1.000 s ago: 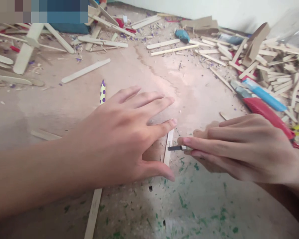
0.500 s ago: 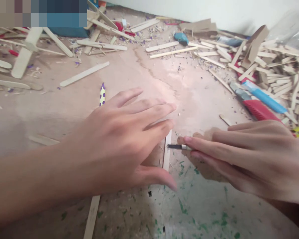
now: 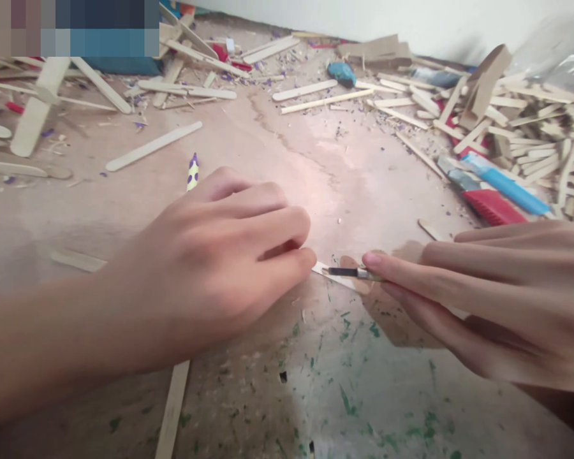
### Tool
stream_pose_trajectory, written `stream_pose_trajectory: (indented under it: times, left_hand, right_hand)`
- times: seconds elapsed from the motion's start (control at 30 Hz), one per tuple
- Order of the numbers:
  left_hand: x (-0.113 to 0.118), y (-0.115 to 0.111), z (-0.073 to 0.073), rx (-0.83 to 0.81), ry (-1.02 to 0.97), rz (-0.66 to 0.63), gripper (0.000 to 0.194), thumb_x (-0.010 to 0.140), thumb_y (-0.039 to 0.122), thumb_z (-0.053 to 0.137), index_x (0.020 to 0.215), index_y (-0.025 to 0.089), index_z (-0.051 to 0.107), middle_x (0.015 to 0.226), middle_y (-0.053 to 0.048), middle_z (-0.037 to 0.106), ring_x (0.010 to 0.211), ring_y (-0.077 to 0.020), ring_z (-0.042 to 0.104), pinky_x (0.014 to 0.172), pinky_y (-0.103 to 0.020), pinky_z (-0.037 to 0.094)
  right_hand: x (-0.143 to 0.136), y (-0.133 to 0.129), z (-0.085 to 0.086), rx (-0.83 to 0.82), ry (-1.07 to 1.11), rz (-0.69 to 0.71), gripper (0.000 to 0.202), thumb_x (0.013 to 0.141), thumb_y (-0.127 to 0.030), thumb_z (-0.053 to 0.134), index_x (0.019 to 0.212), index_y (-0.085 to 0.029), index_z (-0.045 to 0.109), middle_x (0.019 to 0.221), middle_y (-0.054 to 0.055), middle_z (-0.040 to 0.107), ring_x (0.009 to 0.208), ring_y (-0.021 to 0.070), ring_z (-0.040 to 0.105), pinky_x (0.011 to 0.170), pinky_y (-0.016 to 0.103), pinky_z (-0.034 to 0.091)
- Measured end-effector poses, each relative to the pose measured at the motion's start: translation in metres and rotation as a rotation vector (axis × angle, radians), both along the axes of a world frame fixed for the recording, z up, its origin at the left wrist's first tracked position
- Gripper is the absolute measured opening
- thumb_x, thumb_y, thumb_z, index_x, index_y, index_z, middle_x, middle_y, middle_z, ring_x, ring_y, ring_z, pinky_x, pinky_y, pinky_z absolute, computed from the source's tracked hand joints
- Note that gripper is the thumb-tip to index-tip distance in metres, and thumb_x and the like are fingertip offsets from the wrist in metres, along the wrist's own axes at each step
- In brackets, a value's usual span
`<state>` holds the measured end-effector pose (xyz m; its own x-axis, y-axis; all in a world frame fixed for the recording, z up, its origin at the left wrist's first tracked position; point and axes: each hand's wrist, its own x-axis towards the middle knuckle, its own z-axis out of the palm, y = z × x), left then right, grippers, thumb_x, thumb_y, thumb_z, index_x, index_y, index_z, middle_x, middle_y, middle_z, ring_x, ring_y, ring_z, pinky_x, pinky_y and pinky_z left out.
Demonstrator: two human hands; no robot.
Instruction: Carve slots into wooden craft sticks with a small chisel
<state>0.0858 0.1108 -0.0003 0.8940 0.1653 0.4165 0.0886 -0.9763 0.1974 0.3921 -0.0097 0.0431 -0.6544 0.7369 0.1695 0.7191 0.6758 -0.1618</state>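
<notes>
My left hand (image 3: 229,245) is closed, its fingers curled on the table around one end of a narrow craft stick (image 3: 353,284). The stick slants out to the right from beneath the fingertips; the thumb is hidden. In my right hand (image 3: 497,293) is a slim craft knife (image 3: 344,272) with a dark blade and a silver collar, gripped between the fingertips. Its blade lies over the stick, and its tip looks to be on or just above the wood. Most of the handle is hidden by the hand.
A purple-spotted crayon (image 3: 192,172) pokes out behind my left hand. One craft stick (image 3: 175,408) lies near the front edge, another (image 3: 154,146) farther back. A red box cutter (image 3: 495,207), a blue tool (image 3: 507,185) and a pile of sticks (image 3: 536,153) lie to the right.
My left hand has gone from spread fingers to curled ones. The stick has turned from upright in the picture to a rightward slant. My right hand has shifted slightly right with the knife.
</notes>
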Motion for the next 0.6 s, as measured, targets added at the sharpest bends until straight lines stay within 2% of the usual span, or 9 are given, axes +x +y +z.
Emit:
stream_pose_trajectory:
  times: [0.1,0.23,0.4,0.5,0.6]
  left_hand:
    - [0.0003,0.0035,0.0013,-0.029,-0.011,-0.028,0.023,0.113,0.013,0.063,0.101,0.019,0.081,0.098,-0.003,0.078,0.090,-0.0218,0.069,0.085,-0.043,0.049]
    - [0.0023,0.0031,-0.0004,-0.063,-0.011,-0.014,0.025,0.106,0.006,0.063,0.098,0.019,0.084,0.097,-0.002,0.077,0.089,-0.0218,0.068,0.085,-0.043,0.050]
    - [0.0049,-0.0008,-0.0004,-0.111,-0.022,0.020,0.027,0.109,0.013,0.063,0.089,0.021,0.081,0.093,0.000,0.077,0.087,-0.0202,0.067,0.085,-0.044,0.050]
    - [0.0059,-0.0007,0.0004,-0.113,-0.016,0.018,0.027,0.108,0.013,0.064,0.089,0.020,0.081,0.092,-0.001,0.075,0.088,-0.0212,0.069,0.086,-0.046,0.049]
    - [0.0058,0.0008,0.0010,-0.099,-0.011,-0.009,0.026,0.106,0.009,0.063,0.094,0.021,0.084,0.092,-0.001,0.075,0.087,-0.0211,0.068,0.086,-0.045,0.048]
  right_hand:
    - [0.0008,0.0008,-0.0016,0.015,-0.011,-0.003,0.036,0.111,-0.016,0.067,0.147,-0.018,0.070,0.076,-0.003,0.074,0.052,0.0125,0.054,0.050,0.036,0.042]
    - [0.0012,0.0035,-0.0024,0.034,-0.002,-0.010,0.031,0.113,-0.016,0.068,0.143,-0.020,0.070,0.075,-0.004,0.073,0.052,0.0108,0.056,0.050,0.035,0.042]
    - [-0.0003,0.0072,0.0005,-0.036,0.014,0.031,0.034,0.112,-0.011,0.065,0.146,-0.017,0.070,0.073,-0.004,0.068,0.053,0.0114,0.053,0.051,0.034,0.042]
    - [-0.0016,0.0067,0.0001,-0.028,-0.002,0.025,0.032,0.115,-0.016,0.064,0.145,-0.017,0.070,0.071,-0.004,0.067,0.052,0.0120,0.051,0.051,0.036,0.041]
    - [0.0009,0.0006,-0.0054,0.010,-0.008,-0.025,0.032,0.115,-0.023,0.067,0.147,-0.021,0.071,0.078,-0.003,0.074,0.055,0.0130,0.056,0.052,0.037,0.041]
